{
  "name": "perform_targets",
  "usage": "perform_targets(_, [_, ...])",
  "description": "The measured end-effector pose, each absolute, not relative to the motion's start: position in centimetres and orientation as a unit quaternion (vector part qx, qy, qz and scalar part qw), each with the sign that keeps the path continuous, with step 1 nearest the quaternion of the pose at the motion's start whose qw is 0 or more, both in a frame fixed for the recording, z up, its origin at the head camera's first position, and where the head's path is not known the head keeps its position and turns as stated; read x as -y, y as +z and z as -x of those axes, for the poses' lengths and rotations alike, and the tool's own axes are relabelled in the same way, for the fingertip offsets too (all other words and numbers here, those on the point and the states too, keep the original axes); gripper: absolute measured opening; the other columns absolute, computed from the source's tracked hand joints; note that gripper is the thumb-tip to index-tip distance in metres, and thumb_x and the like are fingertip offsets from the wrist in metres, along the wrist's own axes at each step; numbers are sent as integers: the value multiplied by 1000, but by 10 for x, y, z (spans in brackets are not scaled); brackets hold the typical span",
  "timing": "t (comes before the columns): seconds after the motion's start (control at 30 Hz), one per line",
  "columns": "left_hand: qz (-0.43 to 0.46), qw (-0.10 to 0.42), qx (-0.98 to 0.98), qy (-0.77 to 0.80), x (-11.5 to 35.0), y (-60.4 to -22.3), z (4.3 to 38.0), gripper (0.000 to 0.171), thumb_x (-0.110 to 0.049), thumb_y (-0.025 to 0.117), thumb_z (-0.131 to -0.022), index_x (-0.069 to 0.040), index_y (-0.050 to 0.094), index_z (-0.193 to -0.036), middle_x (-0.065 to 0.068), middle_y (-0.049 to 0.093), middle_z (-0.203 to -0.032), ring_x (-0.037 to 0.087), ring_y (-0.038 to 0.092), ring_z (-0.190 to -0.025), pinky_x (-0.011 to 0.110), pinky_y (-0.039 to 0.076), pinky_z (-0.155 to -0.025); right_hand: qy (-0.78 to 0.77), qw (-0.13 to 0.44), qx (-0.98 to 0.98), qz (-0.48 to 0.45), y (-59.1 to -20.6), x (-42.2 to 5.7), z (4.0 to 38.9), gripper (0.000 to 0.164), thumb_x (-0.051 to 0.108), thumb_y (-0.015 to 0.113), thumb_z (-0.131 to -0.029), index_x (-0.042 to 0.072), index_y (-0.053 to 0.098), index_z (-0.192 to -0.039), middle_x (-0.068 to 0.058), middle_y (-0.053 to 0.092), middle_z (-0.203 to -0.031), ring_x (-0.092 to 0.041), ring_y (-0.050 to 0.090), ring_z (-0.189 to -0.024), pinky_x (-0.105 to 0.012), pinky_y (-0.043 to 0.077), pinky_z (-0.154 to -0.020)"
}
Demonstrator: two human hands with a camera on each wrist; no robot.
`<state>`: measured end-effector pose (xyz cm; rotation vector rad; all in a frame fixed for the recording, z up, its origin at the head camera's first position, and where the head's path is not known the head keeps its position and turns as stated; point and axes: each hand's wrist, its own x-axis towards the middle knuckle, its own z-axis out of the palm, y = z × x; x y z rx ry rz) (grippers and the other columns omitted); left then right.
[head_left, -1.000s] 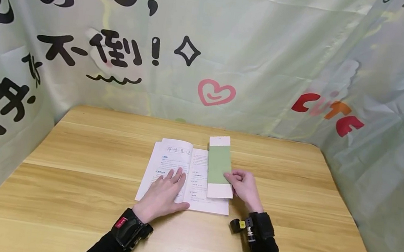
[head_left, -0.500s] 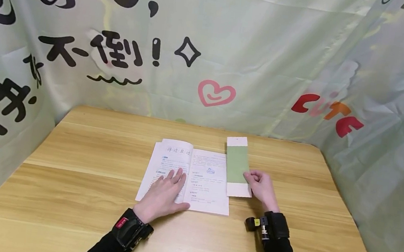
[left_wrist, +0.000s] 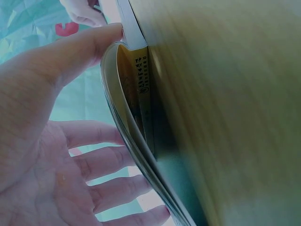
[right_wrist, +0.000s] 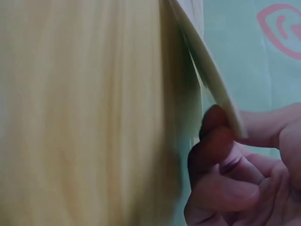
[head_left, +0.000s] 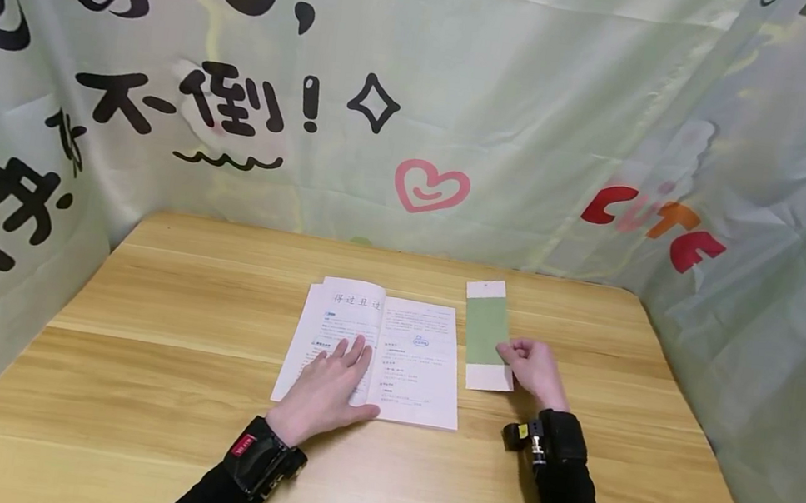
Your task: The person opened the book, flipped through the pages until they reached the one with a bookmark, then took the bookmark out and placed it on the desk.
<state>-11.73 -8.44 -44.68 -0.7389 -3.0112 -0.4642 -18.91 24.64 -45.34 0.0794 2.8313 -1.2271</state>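
Observation:
An open book (head_left: 417,379) with printed pages lies in the middle of the table. My left hand (head_left: 326,389) rests on its left page with fingers spread, the thumb reaching past the fold near the bottom edge. In the left wrist view, the pages of the book (left_wrist: 129,122) bow up at the spine edge under that hand. To the right of the book is a long green bookmark (head_left: 487,333) with white ends and a small hole at the top. My right hand (head_left: 535,370) pinches its right edge low down; the right wrist view has the bookmark (right_wrist: 211,70) between thumb and curled fingers, tilted above the wood.
The wooden table (head_left: 161,314) extends around the book on all sides. Behind it hangs a pale green cloth (head_left: 543,92) printed with lettering, a heart and a star, which also closes in both sides. Black camera straps (head_left: 561,437) sit on both wrists.
My right hand has drawn the bookmark rightward, off the book's right page to beside the book, uncovering the print there. The left hand and the book have stayed in place.

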Motion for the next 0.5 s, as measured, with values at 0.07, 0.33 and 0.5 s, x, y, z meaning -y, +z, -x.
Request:
perform_targets(0.07, [235, 3, 961, -147, 85, -447, 117, 88, -52, 70, -77, 5, 45, -140, 26, 40, -145, 42, 36, -131, 62, 37, -101, -383, 31, -923, -22, -453, -248, 191, 29, 21, 60, -94, -7, 64, -94, -4, 56, -70, -15, 47, -60, -28, 39, -55])
perform_targets(0.33, [238, 2, 960, -147, 84, -448, 118, 88, -52, 69, -78, 5, 45, -139, 27, 40, -144, 43, 36, -130, 62, 37, -101, -350, 40, -935, -25, -451, -252, 193, 34, 29, 63, -91, -5, 65, -94, -8, 63, -76, -15, 53, -59, -30, 43, -58])
perform_targets(0.5, [239, 5, 960, -142, 84, -448, 118, 87, -52, 68, -78, 5, 45, -139, 26, 40, -144, 42, 37, -130, 61, 38, -101, -333, 47, -941, -29, -449, -252, 194, 35, 32, 63, -89, -2, 66, -91, -5, 61, -70, -16, 53, -56, -30, 42, -58])
